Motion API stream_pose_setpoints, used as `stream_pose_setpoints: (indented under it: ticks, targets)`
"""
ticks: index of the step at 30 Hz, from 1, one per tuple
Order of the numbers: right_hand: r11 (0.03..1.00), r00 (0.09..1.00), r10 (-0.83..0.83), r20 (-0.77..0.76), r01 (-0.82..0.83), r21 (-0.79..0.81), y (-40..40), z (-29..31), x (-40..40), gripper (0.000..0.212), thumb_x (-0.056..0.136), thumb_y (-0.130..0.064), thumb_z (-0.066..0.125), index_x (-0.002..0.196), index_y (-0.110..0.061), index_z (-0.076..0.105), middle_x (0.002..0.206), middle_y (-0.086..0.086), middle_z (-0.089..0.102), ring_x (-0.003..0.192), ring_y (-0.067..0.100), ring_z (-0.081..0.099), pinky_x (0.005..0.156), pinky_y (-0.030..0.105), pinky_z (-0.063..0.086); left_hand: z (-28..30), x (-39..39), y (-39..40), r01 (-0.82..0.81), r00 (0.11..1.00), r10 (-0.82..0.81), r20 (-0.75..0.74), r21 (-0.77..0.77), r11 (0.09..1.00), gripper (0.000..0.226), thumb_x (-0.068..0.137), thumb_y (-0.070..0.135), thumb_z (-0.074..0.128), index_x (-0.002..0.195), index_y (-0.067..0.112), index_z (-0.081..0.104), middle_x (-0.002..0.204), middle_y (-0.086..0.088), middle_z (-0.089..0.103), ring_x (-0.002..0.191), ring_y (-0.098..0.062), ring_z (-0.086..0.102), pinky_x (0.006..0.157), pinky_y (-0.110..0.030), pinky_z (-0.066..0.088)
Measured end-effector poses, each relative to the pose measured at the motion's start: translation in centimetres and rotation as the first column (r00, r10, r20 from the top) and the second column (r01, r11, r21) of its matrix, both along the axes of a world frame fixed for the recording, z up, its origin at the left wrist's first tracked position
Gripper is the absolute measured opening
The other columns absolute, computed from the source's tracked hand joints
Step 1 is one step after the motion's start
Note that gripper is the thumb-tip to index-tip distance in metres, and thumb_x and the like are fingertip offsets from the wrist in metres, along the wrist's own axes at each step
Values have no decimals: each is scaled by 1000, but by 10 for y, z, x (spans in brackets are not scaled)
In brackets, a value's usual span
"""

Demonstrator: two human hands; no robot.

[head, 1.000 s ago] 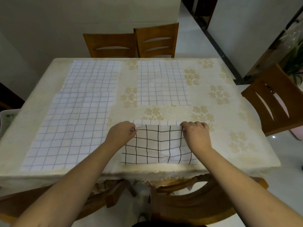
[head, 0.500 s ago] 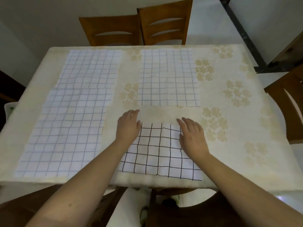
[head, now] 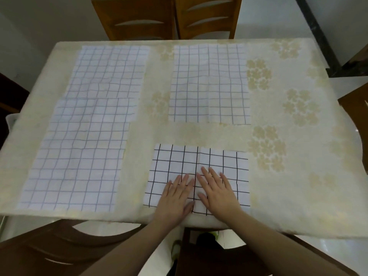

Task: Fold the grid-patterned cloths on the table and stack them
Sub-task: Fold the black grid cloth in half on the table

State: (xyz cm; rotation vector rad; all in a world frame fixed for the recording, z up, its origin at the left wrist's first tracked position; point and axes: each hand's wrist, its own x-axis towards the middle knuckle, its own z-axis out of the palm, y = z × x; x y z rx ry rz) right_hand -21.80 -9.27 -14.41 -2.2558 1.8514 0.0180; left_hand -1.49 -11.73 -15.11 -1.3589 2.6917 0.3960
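Observation:
A white cloth with a bold black grid [head: 217, 162] lies folded near the table's front edge. My left hand [head: 175, 198] and my right hand [head: 217, 192] press flat on its near half, side by side, fingers straight. Three larger white cloths with thin blue-grey grids lie spread out: one at the near left [head: 79, 156], one at the far left [head: 107, 70], one at the far middle [head: 209, 82].
The table wears a cream cloth with pale flower prints [head: 298, 108]. Two wooden chairs [head: 169, 16] stand at the far side. A dark chair [head: 59, 251] sits at the near edge, and another chair [head: 356, 104] at the right.
My hands let go of the black-grid cloth's far edge, laid it down, and slid back toward me and inward to the cloth's near middle. The camera tilted downward.

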Motion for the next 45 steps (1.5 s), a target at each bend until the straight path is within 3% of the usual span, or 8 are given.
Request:
stream_pose_setpoints:
  ticks: [11,18,21,25,29,33,38,45]
  targets:
    - [941,946,-308,-96,318,119,12,-5,-81,69,95,-62,5,155,-29,-2,163,-1,-8,150,20,-7,120,40,-2,0,43,-14,-136,982,126,141,64,989,86,86,80,20,156,32,5,164,-2,-2,151,-22,-2,117,-55,1]
    - [893,897,-438,-66,442,85,29,2,-89,70,96,-59,7,156,-24,8,164,2,3,151,22,1,121,43,4,8,84,-26,3,985,-17,173,84,996,96,79,86,19,154,34,-7,163,0,-17,150,-21,-14,117,-52,-7]
    - [900,902,-430,-35,432,59,30,11,-80,66,98,-56,12,156,-24,9,164,2,6,151,23,4,120,44,4,16,85,-31,32,977,-43,211,54,998,97,77,84,29,156,31,5,164,-5,-4,151,-24,-3,116,-55,-4]
    - [950,950,-312,-22,312,-20,23,21,-66,62,99,-49,32,153,-20,26,161,6,23,148,28,20,115,48,20,26,83,-32,135,977,-115,177,-109,985,68,80,55,64,139,25,48,149,-8,44,138,-24,39,111,-59,23]
    - [964,970,-243,-4,241,-115,4,32,-51,51,94,-41,41,138,-16,53,133,10,57,117,35,53,87,46,44,38,71,-21,-29,1000,26,-14,-223,974,49,84,38,67,128,19,59,115,-7,65,100,-26,63,81,-42,47]
    - [953,944,-281,172,296,-67,-24,39,-33,33,95,-25,58,126,-16,64,109,16,63,97,40,57,79,44,45,52,49,-8,-31,992,14,-125,-138,990,35,88,27,66,121,14,63,97,-5,67,86,-26,65,72,-37,50]
    - [932,891,-363,272,347,107,-63,42,-26,30,98,-23,52,125,-18,64,113,19,61,104,38,56,84,40,46,62,27,12,-287,932,329,-154,240,927,28,100,28,45,124,18,57,112,0,62,94,-20,61,81,-33,50]
    - [935,922,-320,218,269,232,-111,41,-26,32,99,-26,50,129,-20,60,121,17,56,111,37,54,93,43,47,46,13,22,-239,967,253,-25,252,938,27,97,27,48,122,20,54,113,-3,60,89,-25,62,74,-38,52]
